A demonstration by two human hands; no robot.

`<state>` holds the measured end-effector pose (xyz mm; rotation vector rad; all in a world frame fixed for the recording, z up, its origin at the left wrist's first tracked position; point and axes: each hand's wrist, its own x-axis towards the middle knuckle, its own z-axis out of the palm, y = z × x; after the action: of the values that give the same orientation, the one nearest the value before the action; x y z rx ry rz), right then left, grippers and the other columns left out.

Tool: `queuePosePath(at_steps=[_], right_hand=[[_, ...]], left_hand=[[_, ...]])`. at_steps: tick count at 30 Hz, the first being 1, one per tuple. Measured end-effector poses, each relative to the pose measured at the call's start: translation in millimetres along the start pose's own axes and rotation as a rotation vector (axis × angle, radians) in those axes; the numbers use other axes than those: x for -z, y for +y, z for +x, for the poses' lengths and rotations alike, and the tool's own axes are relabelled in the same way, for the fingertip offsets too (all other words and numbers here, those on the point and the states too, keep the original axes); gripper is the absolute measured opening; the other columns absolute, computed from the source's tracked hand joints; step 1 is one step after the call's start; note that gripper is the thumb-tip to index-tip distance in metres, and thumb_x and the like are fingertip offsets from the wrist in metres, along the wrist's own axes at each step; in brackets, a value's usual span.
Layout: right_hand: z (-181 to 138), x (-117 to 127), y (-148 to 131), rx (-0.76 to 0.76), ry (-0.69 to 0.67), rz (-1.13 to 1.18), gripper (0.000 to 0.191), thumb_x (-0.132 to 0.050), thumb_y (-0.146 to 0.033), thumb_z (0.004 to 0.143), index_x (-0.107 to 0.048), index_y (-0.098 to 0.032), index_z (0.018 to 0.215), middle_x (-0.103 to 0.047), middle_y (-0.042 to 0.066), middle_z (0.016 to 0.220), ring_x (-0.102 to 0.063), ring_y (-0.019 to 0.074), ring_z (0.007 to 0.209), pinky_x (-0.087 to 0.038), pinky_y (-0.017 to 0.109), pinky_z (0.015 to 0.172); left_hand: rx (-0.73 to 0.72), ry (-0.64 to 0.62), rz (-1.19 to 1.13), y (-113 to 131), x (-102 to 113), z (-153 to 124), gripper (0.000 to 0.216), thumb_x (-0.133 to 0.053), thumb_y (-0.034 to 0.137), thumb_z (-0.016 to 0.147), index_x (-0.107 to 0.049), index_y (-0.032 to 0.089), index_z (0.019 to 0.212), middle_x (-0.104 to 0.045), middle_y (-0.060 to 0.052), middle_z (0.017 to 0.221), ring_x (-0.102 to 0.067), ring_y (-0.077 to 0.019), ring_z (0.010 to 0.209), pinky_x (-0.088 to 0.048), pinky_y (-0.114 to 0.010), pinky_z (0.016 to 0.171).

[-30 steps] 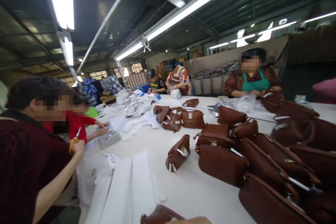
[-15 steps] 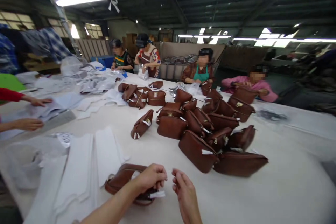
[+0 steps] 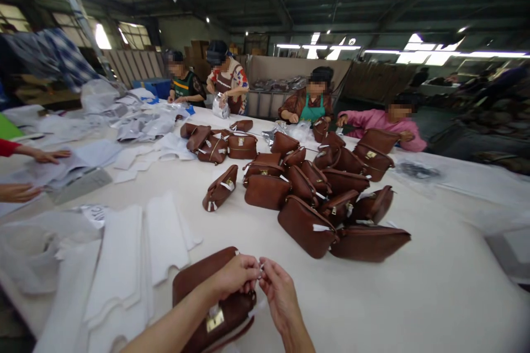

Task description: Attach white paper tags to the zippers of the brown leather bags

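Observation:
Just above the right end of a brown leather handbag [image 3: 199,276], my two hands meet. My left hand [image 3: 238,274] reaches across the bag with its fingers pinched. Facing it, my right hand [image 3: 278,282] is closed too, thumb against forefinger. A tiny whitish piece [image 3: 261,268] shows between the fingertips; its kind is too small to make out. The bag lies on the white table [image 3: 356,309], its gold clasp [image 3: 215,320] toward me and partly under my left forearm. Part of the bag is hidden by that arm.
Several brown handbags [image 3: 265,192] with white tags stand grouped ahead. White shaped sheets [image 3: 118,259] and a clear plastic bag [image 3: 41,231] lie to the left. Another person's hands [image 3: 49,155] handle papers at far left. Several people work across the table.
My hands have come together, fingertips meeting where there was a gap. The handbag beneath has turned, so its gold clasp now shows. The view has shifted slightly.

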<state>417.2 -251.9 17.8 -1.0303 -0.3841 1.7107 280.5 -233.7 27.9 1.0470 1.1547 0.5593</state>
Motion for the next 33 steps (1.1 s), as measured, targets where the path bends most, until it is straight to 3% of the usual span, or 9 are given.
queuePosePath(at_steps=[6, 15, 23, 27, 33], right_hand=[[0, 19, 10, -0.012, 0.005, -0.132, 0.050, -0.092, -0.051, 0.049, -0.076, -0.015, 0.080, -0.072, 0.004, 0.074, -0.063, 0.0132, 0.065, -0.055, 0.025, 0.063], [5, 37, 8, 0.012, 0.057, -0.243, 0.043, -0.091, -0.048, 0.048, -0.070, -0.014, 0.063, -0.062, -0.002, 0.054, -0.055, 0.0123, 0.054, -0.049, 0.024, 0.052], [3, 72, 24, -0.143, 0.198, -0.114, 0.046, -0.091, -0.046, 0.047, -0.066, -0.017, 0.072, -0.071, 0.002, 0.065, -0.065, 0.0150, 0.063, -0.053, 0.025, 0.059], [-1, 82, 30, -0.213, 0.201, -0.051, 0.044, -0.091, -0.042, 0.048, -0.066, -0.016, 0.072, -0.073, 0.004, 0.071, -0.065, 0.0144, 0.064, -0.041, 0.019, 0.049], [-2, 89, 38, -0.272, 0.146, 0.057, 0.039, -0.090, -0.039, 0.053, -0.066, -0.015, 0.073, -0.068, 0.001, 0.064, -0.060, 0.0119, 0.059, -0.036, 0.019, 0.048]], left_hand=[[0.036, 0.046, -0.017, -20, -5, 6, 0.028, -0.064, 0.044, 0.067, -0.051, 0.018, 0.068, -0.049, 0.008, 0.048, -0.038, -0.0058, 0.042, -0.024, -0.020, 0.045], [0.065, 0.059, -0.052, -40, -24, 20, 0.027, -0.064, 0.041, 0.068, -0.053, 0.017, 0.065, -0.051, 0.006, 0.049, -0.039, -0.0056, 0.042, -0.024, -0.020, 0.044], [0.078, 0.070, -0.112, -58, -32, 25, 0.026, -0.062, 0.033, 0.069, -0.056, 0.017, 0.088, -0.059, 0.005, 0.058, -0.051, -0.0079, 0.047, -0.036, -0.020, 0.047], [0.077, 0.058, -0.108, -61, -39, 26, 0.027, -0.059, 0.030, 0.070, -0.051, 0.018, 0.094, -0.060, 0.006, 0.062, -0.057, -0.0096, 0.051, -0.045, -0.021, 0.052], [0.074, 0.063, 0.012, -60, -49, 27, 0.019, -0.055, 0.020, 0.070, -0.053, 0.019, 0.088, -0.058, 0.007, 0.056, -0.050, -0.0081, 0.042, -0.036, -0.017, 0.042]])
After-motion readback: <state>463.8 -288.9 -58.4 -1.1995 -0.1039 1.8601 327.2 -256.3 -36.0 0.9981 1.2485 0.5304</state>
